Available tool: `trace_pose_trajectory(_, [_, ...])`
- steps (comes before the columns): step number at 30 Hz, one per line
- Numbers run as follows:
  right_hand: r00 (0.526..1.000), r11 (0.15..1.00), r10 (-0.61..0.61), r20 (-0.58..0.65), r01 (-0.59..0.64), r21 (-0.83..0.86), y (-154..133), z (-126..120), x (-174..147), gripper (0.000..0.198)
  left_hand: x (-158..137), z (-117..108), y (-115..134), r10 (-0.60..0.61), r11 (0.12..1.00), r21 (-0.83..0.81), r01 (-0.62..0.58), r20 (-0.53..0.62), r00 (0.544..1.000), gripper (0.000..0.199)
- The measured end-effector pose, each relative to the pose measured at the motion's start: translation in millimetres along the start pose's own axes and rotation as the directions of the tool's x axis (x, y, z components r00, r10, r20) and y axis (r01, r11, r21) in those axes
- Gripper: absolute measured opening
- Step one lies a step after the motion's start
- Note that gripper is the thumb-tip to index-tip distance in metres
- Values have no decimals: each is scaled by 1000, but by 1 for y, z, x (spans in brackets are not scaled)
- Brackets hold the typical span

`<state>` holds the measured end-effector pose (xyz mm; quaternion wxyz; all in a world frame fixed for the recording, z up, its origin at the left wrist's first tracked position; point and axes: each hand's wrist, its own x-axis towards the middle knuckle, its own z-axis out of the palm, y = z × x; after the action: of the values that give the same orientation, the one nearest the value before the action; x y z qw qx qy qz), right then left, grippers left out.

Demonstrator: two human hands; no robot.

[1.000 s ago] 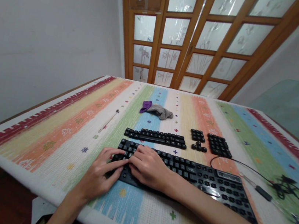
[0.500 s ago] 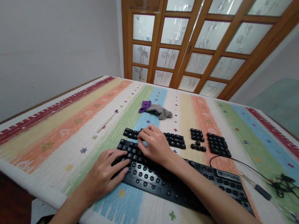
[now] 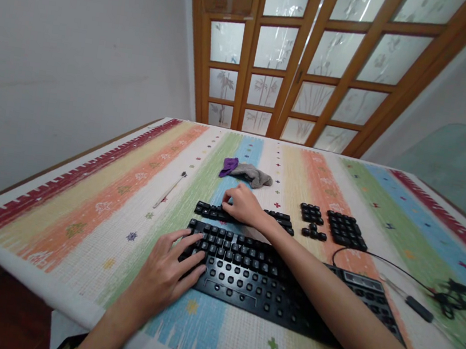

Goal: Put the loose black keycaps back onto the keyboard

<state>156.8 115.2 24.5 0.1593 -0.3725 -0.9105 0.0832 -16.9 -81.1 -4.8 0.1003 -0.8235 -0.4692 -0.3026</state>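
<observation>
A black keyboard (image 3: 239,282) lies on the table, with keycaps on its upper rows and bare switches on its lower rows and right-hand section. Resting on its left edge is my left hand (image 3: 173,261), fingers spread over the end keys. My right hand (image 3: 244,204) reaches across the keyboard to the loose row of black keycaps (image 3: 210,211) behind it. Its thumb and index finger are pinched at a keycap there, mostly hidden by the fingers. More loose keycaps (image 3: 345,229) stand grouped at the right, beside smaller clusters (image 3: 311,213).
A grey and purple cloth (image 3: 250,173) lies behind the keycaps. To the left is a thin brush (image 3: 170,190). At the right are a coiled black cable (image 3: 453,299) and a tool with a dark handle (image 3: 419,309). A striped cloth (image 3: 82,199) covers the table.
My right hand has moved away from the keyboard's upper rows to the loose keycap row behind. My left hand stays at the keyboard's left edge. The view has shifted slightly.
</observation>
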Motion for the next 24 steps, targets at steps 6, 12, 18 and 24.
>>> trace_pose_trajectory(6, [999, 998, -16, -46, 19, 56, -6, -10, -1, 6, -1, 0, -1, 3, 1000, -5, -3, -9, 1000, 17])
trace_pose_trajectory(12, [971, 955, -192, -139, 218, 201, -29, -25, -36, 5, -1, 1, 0, 3, 1000, 7, -3, -27, 1000, 18])
trace_pose_trajectory(18, [914, 879, -356, -193, 398, 263, -57, -27, -87, 3, -1, 3, 1, -17, 1000, -15, 16, -51, 999, 18])
trace_pose_trajectory(24, [897, 890, -415, -153, 435, 138, -61, -10, -105, 7, -2, 5, 4, -27, 999, -30, 24, -85, 996, 17])
